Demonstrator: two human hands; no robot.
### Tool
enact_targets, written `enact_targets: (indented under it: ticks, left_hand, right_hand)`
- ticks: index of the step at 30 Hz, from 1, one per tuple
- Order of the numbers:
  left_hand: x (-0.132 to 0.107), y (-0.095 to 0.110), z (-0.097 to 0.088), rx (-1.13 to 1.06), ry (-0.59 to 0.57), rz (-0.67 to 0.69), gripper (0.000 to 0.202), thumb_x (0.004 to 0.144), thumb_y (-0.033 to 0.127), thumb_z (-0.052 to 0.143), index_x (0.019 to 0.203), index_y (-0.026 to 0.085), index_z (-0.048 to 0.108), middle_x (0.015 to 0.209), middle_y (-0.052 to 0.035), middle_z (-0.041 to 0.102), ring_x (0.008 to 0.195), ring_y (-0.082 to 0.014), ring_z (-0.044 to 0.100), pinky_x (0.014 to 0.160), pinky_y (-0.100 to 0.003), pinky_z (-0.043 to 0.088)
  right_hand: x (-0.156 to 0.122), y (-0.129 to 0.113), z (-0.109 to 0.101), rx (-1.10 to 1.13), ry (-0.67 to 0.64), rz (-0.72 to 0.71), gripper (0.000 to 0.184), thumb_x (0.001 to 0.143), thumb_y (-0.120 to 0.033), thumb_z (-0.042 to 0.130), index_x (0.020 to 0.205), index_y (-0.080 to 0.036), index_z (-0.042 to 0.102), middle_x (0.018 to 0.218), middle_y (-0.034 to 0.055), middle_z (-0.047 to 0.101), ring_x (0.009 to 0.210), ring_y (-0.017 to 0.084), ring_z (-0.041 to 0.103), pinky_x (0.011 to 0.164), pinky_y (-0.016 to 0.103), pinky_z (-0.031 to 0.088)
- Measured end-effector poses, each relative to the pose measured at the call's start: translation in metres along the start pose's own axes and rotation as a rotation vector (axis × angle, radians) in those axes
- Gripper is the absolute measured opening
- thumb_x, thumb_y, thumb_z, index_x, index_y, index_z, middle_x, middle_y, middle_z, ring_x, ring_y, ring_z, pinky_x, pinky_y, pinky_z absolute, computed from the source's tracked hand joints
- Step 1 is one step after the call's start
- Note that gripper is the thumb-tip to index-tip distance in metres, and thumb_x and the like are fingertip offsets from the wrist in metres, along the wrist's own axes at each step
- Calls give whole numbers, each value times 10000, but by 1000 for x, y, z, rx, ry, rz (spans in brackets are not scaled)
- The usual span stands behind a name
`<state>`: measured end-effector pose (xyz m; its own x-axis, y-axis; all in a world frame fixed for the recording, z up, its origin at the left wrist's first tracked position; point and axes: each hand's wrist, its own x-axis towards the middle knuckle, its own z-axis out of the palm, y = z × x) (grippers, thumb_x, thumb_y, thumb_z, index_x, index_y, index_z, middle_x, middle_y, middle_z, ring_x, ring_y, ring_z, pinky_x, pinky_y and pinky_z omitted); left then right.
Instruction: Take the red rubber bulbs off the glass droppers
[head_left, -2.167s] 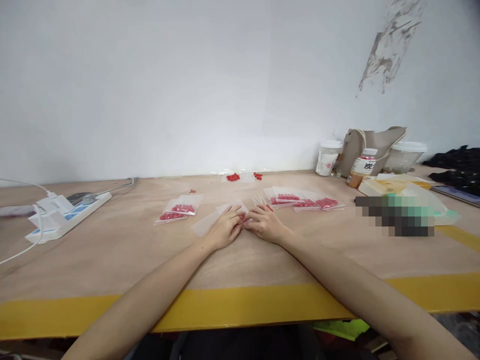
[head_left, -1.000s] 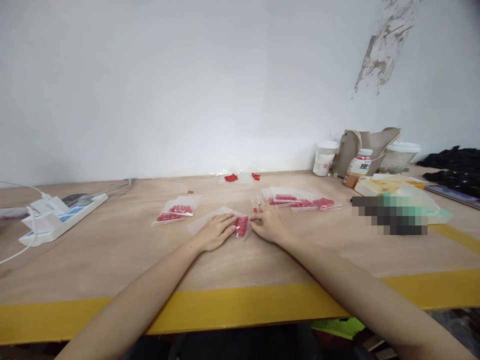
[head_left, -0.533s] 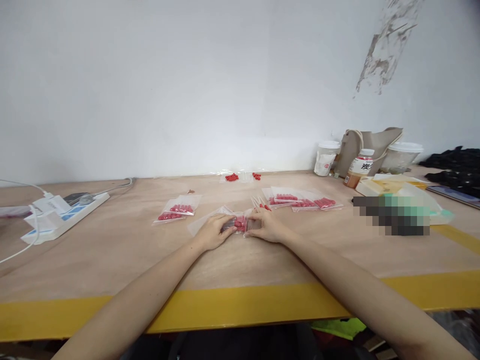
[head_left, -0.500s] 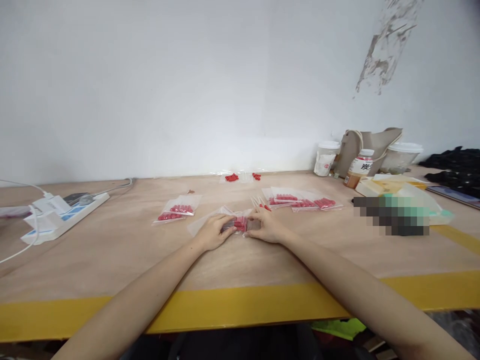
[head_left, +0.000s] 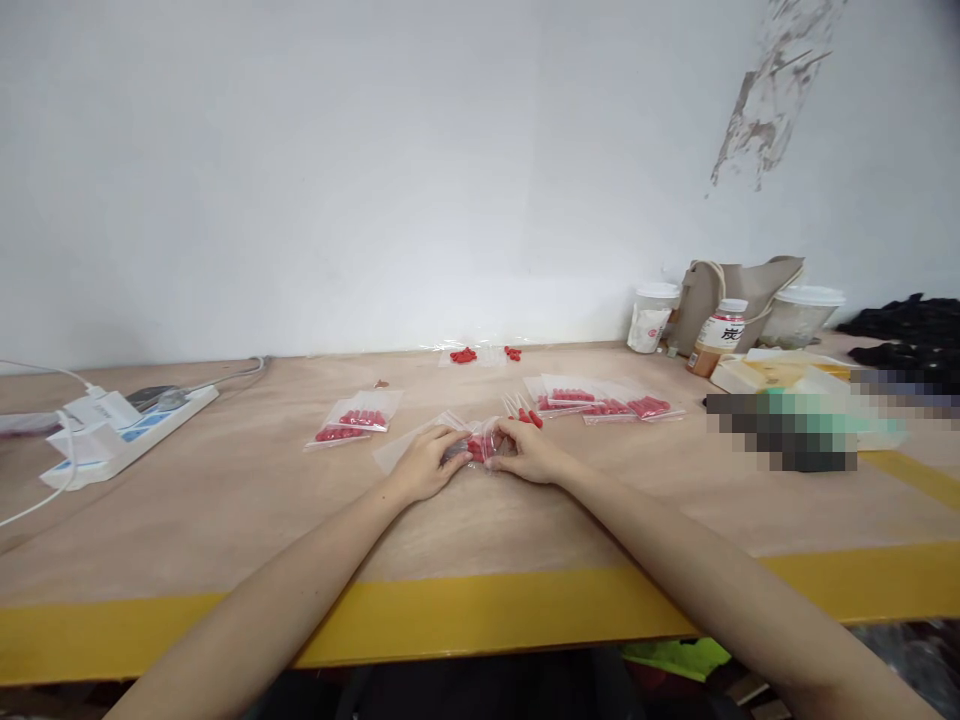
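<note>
Between my two hands lies a clear plastic bag (head_left: pixel 477 449) with red pieces inside, low on the table. My left hand (head_left: pixel 429 463) grips its left side, fingers bent over it and thumb along the near edge. My right hand (head_left: pixel 530 452) pinches the bag's right end, where the film is bunched up. Another piece of clear film (head_left: pixel 391 453) shows beside my left hand. Just beyond my right hand lie several thin pale sticks with red ends (head_left: pixel 531 415). My fingers partly hide the bag's contents.
Filled bags of red pieces lie at left (head_left: pixel 364 412) and right (head_left: pixel 574 394). Loose red bits (head_left: pixel 463 355) rest on film by the wall. A power strip (head_left: pixel 139 440) is far left; a bottle (head_left: pixel 718 338), lidded cup (head_left: pixel 652 318) and open box (head_left: pixel 817 385) stand right.
The right end of the bag, flat before, is now bunched up under my right fingers. My right hand has shifted slightly, baring more of the red-ended sticks. My left hand stays put.
</note>
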<state>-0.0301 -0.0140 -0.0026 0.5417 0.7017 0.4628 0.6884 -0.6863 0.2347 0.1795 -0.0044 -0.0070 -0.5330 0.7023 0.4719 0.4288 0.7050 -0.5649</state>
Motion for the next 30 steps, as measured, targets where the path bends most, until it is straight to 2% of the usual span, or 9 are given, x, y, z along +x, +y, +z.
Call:
enact_targets:
  ticks: [4, 11, 14, 18, 23, 26, 30]
  left_hand:
    - [0, -1, 2, 5, 7, 1, 336, 847, 370, 451, 1124, 207, 549, 991, -68, 591, 920, -188, 549, 834, -316, 432]
    - [0, 0, 0, 20, -5, -12, 364, 843, 387, 457, 1139, 193, 541, 999, -77, 586, 925, -191, 548, 840, -322, 431]
    - [1, -1, 0, 7, 0, -33, 380, 840, 401, 459, 1149, 195, 539, 1012, -77, 583, 939, -194, 548, 848, -323, 431]
    - [1, -3, 2, -28, -12, -32, 366, 851, 395, 439, 1148, 211, 547, 1036, -68, 581, 957, -190, 546, 863, -316, 427]
    - [1, -4, 2, -62, -26, -27, 363, 857, 405, 425, 1151, 226, 544, 1060, -59, 574, 972, -183, 538, 875, -314, 421]
    - [1, -4, 1, -65, -41, -49, 381, 850, 418, 434, 1150, 212, 547, 1067, -63, 573, 981, -184, 534, 887, -308, 413]
    - [1, -4, -1, -59, -50, -72, 388, 848, 426, 431, 1145, 209, 553, 1082, -65, 572, 992, -190, 531, 895, -311, 410]
  right_hand:
    - [0, -2, 2, -146, 27, 47, 266, 647, -310, 666, 817, -189, 501, 698, -29, 563, 637, 107, 507, 569, 215, 360]
    - [1, -7, 4, -134, 77, 89, 135, 656, -170, 593, 750, -196, 500, 603, -59, 534, 574, 87, 486, 554, 202, 334]
    - [0, -6, -1, -142, 115, 96, 130, 652, -140, 569, 759, -193, 519, 623, -49, 548, 605, 96, 498, 585, 215, 348]
    - [-1, -5, -5, -139, 104, 67, 204, 622, -247, 657, 789, -183, 556, 773, -2, 602, 723, 131, 525, 655, 251, 366]
    - [0, -8, 1, -195, 102, 112, 150, 642, -261, 647, 744, -185, 566, 754, -13, 615, 732, 131, 528, 743, 295, 340]
    - [1, -10, -1, -222, 86, 148, 105, 638, -218, 616, 716, -180, 557, 695, -21, 602, 679, 118, 515, 682, 258, 336]
    - [-3, -10, -14, -289, 76, 159, 111, 627, -210, 601, 728, -187, 562, 670, -24, 588, 646, 116, 496, 623, 239, 315]
